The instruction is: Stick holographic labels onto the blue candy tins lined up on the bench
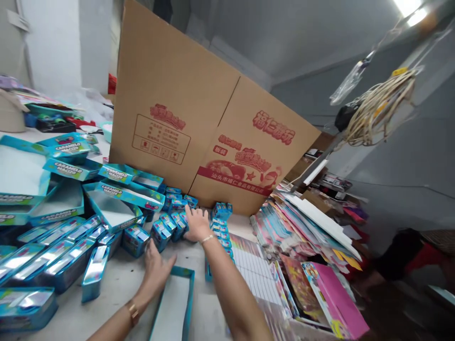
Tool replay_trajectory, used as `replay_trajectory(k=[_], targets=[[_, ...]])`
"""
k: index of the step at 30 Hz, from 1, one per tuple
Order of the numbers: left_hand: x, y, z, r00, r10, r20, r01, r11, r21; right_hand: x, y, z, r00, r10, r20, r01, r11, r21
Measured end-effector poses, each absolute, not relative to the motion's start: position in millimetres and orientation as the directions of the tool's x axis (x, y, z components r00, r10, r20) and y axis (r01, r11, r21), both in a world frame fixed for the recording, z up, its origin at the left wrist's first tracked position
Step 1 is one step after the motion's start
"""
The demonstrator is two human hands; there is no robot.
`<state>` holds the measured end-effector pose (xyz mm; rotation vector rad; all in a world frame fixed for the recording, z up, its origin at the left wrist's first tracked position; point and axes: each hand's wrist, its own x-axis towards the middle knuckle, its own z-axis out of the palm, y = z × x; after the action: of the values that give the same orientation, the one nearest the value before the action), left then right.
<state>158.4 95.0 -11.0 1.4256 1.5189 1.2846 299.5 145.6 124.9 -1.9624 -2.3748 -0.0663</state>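
Through the head camera I have both bare hands over the pale tabletop (122, 289). My left hand (158, 272) sits low with its thumb spread away from the fingers and nothing between them, so that grasp is released; its fingertips are right at the near edge of a small blue box (135, 240), though I cannot tell whether they touch it. My right hand (197, 225) reaches farther out, its fingers bent over the right end of a short row of small blue boxes (161, 233); I cannot tell whether they are clenched on one or only resting there. The row stands mid-table, between a pile of turquoise "Caramelo Macizo" trays (117, 190) on the left and a column of similar boxes (221, 232) on the right. Nearest me, between my forearms, lies a long white-bottomed tray (174, 303) with a turquoise rim. Larger blue packs with shiny tops (69, 258) crowd the near left. On the far side, a big cardboard carton (167, 71) printed in red stands tilted. To the right I see stacked printed sheets (280, 227) and a pink folder (337, 298), with coiled cable (378, 111) hanging above.
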Motion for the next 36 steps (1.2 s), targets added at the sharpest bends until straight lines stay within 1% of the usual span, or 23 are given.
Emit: replay_trajectory(k=[1, 3, 5, 10, 13, 15, 17, 19, 21, 23, 26, 28, 30, 32, 34, 36], targets=[[166.3, 101.5, -14.1, -0.186, 0.97, 0.157, 0.308, -0.094, 0.947, 299.0, 165.3, 122.6, -0.21, 0.978, 0.013, 0.977, 0.209, 0.029], [174.7, 112.6, -17.7, -0.222, 0.958, 0.179, 0.316, -0.103, 0.943, 299.7, 190.2, 113.1, -0.265, 0.964, -0.035, 0.963, 0.266, 0.037], [174.8, 122.3, -17.2, -0.261, 0.947, 0.187, 0.3, -0.105, 0.948, 303.3, 197.8, 102.6, -0.312, 0.949, -0.045, 0.949, 0.314, 0.038], [160.4, 143.5, -10.3, -0.291, 0.95, 0.115, 0.096, -0.09, 0.991, 317.5, 182.6, 89.6, -0.363, 0.931, -0.033, 0.931, 0.364, 0.01], [155.9, 157.1, -10.0, -0.352, 0.932, 0.088, 0.051, -0.075, 0.996, 327.8, 173.0, 84.0, -0.442, 0.895, -0.053, 0.897, 0.442, -0.015], [155.8, 167.5, -10.5, -0.413, 0.907, 0.082, 0.05, -0.067, 0.997, 335.8, 168.9, 78.0, -0.469, 0.883, -0.016, 0.882, 0.468, -0.052], [156.2, 178.6, -10.2, -0.456, 0.887, 0.076, 0.054, -0.057, 0.997, 343.5, 167.0, 71.4, -0.474, 0.879, 0.055, 0.874, 0.478, -0.091], [156.1, 190.2, -9.1, -0.473, 0.878, 0.066, 0.057, -0.044, 0.997, 348.9, 167.3, 66.2, -0.468, 0.875, 0.123, 0.874, 0.479, -0.087], [154.8, 201.9, -7.7, -0.467, 0.883, 0.055, 0.056, -0.032, 0.998, 351.2, 169.4, 62.7, -0.459, 0.873, 0.168, 0.879, 0.473, -0.057], [153.1, 212.8, -6.3, -0.456, 0.889, 0.04, 0.049, -0.019, 0.999, 350.8, 171.4, 59.2, -0.459, 0.87, 0.182, 0.878, 0.475, -0.056], [151.3, 224.5, -4.7, -0.459, 0.888, -0.006, 0.028, 0.022, 0.999, 348.2, 168.7, 49.6, -0.502, 0.848, 0.17, 0.847, 0.522, -0.103], [151.3, 228.1, -4.5, -0.435, 0.899, -0.054, 0.004, 0.062, 0.998, 345.6, 161.0, 41.1, -0.494, 0.849, 0.187, 0.836, 0.523, -0.164], [152.2, 229.2, -5.4, -0.362, 0.926, -0.103, -0.026, 0.1, 0.995, 341.3, 149.6, 34.2, -0.436, 0.878, 0.197, 0.842, 0.475, -0.254], [153.5, 229.1, -7.1, -0.254, 0.957, -0.144, -0.061, 0.133, 0.989, 335.0, 138.1, 31.4, -0.355, 0.918, 0.175, 0.858, 0.394, -0.329], [154.6, 229.0, -8.4, -0.168, 0.97, -0.178, -0.101, 0.163, 0.981, 327.2, 129.8, 33.0, -0.298, 0.947, 0.119, 0.875, 0.321, -0.363], [155.3, 228.9, -7.2, -0.142, 0.967, -0.21, -0.151, 0.189, 0.97, 319.3, 125.9, 36.8, -0.266, 0.962, 0.064, 0.882, 0.27, -0.386]])
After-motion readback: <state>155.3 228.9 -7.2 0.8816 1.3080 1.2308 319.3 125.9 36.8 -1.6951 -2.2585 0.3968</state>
